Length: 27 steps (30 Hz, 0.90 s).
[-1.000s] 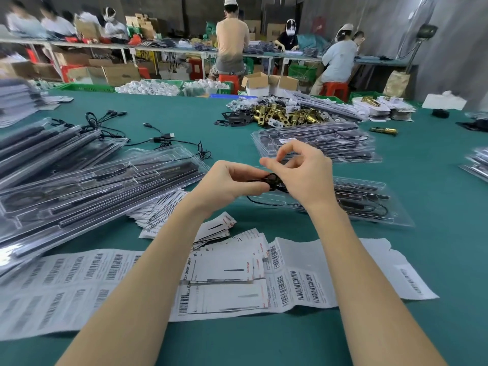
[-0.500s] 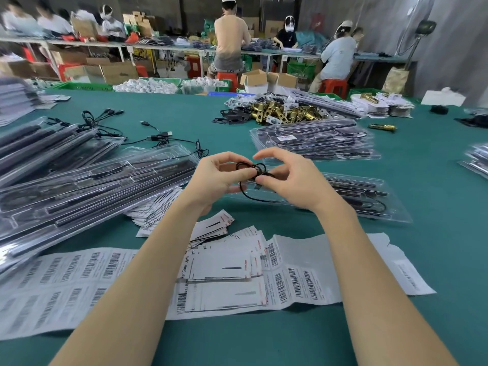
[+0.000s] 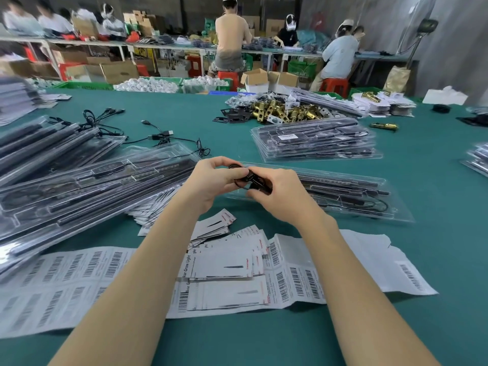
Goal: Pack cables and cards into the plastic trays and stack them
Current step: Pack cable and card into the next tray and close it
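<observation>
Both hands meet above the green table (image 3: 396,326). The left hand (image 3: 211,180) and right hand (image 3: 280,196) pinch a coiled black cable (image 3: 249,178) between curled fingers, just over the near end of a clear plastic tray (image 3: 369,199). Printed cards (image 3: 224,262) lie on barcode label sheets (image 3: 66,281) below the wrists.

Grey walls (image 3: 454,35) rise behind a long workbench (image 3: 158,46), red stools (image 3: 334,84) and cardboard boxes (image 3: 118,71).
</observation>
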Available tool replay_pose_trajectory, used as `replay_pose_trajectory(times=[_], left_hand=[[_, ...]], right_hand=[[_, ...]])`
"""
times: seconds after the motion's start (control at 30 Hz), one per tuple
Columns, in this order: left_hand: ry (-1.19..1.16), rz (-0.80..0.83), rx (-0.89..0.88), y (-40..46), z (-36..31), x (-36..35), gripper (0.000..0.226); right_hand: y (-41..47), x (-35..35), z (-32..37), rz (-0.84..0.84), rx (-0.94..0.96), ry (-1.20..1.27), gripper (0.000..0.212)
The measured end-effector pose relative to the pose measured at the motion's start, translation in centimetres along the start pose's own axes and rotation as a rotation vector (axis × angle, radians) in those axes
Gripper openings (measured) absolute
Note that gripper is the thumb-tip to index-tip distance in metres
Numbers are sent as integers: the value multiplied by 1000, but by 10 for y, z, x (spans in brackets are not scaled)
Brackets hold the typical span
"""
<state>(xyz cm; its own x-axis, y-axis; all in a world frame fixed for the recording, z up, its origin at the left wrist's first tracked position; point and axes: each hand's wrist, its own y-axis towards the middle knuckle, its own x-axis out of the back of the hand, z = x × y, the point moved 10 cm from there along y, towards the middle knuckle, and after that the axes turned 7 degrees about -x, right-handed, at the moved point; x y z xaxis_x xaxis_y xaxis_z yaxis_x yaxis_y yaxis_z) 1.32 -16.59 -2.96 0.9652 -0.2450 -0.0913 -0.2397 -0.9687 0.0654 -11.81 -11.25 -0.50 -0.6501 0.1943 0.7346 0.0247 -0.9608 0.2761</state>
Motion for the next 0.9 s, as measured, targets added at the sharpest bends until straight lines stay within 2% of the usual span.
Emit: replay_pose_trajectory(times=[0.07,0.2,0.33,0.4,0.47,0.53,0.6,0.67,0.77,0.9], left_hand=[[52,21,-12,1,0,-1,13],[185,99,-41,2,-2,-2,21],[642,171,-204,2,-19,5,21],[815,191,-260,3,-26,18,14],[881,331,-222,1,-14,20,21],[871,426,-124,-3,2,17,38],[896,368,-147,-1,3,14,43],[900,247,-246,3,-8,18,27],[870,176,-301,4,-13,24,13],[830,51,-360,2,-17,29,17]], right_hand=[[-2,4,-1,-36,25,27,37],[-4,6,-9,-60,-1,111,31],[-3,6,-24,-81,-111,253,26],[-2,4,-26,-87,-125,267,24],[-2,5,-27,-99,-121,269,23],[-1,4,-26,-91,-108,259,23],[0,2,-24,-81,-100,244,22],[0,3,-24,-84,-103,241,22],[0,6,-26,-93,-98,209,21],[-3,6,-16,-135,-37,119,23]])
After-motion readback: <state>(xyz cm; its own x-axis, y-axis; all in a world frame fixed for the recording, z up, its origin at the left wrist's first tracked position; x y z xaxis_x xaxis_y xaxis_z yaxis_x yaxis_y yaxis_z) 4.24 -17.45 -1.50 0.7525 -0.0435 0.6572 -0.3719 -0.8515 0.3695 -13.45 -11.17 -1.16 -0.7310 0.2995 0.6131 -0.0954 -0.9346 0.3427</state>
